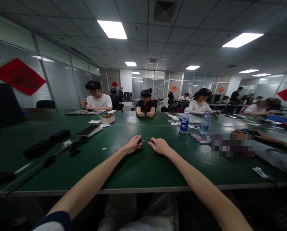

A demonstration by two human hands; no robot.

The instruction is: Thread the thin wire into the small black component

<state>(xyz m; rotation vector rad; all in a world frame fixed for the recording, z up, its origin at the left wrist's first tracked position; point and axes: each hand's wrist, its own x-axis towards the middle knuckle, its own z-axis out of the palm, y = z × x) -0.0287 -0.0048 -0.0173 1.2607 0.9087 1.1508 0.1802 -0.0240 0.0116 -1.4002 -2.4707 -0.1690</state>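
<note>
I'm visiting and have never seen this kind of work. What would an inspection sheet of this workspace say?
Surface: green tabletop, with a pale front edge.
Things in hand: small dark object at the left hand's fingertips; thin pale strand between it and the right hand.
Clutter: smartphone, water bottles, cardboard box, black cases.
Grips: bare hands; left pinching, right's hold unclear.
Cables: black cable at the table's left.
Surroundings: seated co-workers, red diamond wall sign.
</note>
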